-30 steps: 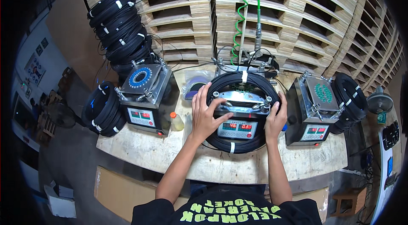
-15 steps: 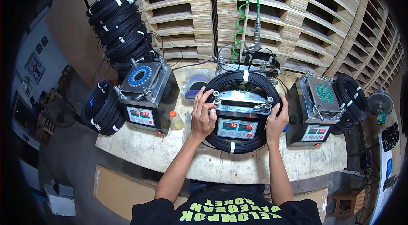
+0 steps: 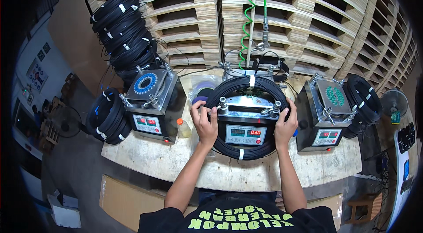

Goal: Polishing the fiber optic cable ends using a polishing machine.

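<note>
A black cable coil (image 3: 241, 152) tied with white bands stands tilted around the front of the middle machine (image 3: 230, 136), whose metal clamp plate and lit panel show through the ring. My left hand (image 3: 205, 125) grips the coil's left side, thumb toward the inside near a clamp post. On the opposite side my right hand (image 3: 286, 128) holds the coil, its thumb beside the other post. Parts of the fingers behind the cable are hidden.
Similar machines stand left (image 3: 154, 101) and right (image 3: 324, 114), with blue and green pieces on top. Coil stacks rise at the far left (image 3: 121, 35) and right (image 3: 363, 101). An orange-capped bottle (image 3: 183, 129) stands beside the left machine. Wooden pallets (image 3: 185, 30) line the back.
My left hand has shifted slightly left and down, with its fingers less curled over the coil. The right hand stays on its side. Part of the middle panel's red display has gone dark.
</note>
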A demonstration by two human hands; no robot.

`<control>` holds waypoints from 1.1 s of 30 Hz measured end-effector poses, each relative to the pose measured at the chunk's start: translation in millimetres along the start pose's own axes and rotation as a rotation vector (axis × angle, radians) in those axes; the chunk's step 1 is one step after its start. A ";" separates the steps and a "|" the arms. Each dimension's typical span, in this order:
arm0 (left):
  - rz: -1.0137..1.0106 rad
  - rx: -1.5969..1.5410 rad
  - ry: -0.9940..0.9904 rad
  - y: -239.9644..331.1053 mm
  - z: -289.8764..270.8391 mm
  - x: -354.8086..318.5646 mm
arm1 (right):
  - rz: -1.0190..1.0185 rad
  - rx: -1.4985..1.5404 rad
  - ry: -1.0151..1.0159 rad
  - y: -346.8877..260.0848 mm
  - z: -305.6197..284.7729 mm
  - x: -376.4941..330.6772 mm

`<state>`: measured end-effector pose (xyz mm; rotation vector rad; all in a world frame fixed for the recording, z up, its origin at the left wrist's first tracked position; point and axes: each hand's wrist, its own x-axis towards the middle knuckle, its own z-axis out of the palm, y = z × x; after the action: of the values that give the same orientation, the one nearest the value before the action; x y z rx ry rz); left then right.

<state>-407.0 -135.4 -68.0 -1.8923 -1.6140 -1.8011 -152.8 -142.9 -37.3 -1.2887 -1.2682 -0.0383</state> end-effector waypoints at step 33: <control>0.060 0.023 -0.045 16.0 0.9 1.7 | -0.133 -0.319 -0.060 -19.1 4.3 -25.3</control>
<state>-395.8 -140.9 -57.8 -1.9637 -1.5670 -1.7218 -177.8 -162.1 -43.2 -1.4820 -1.4388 -0.3093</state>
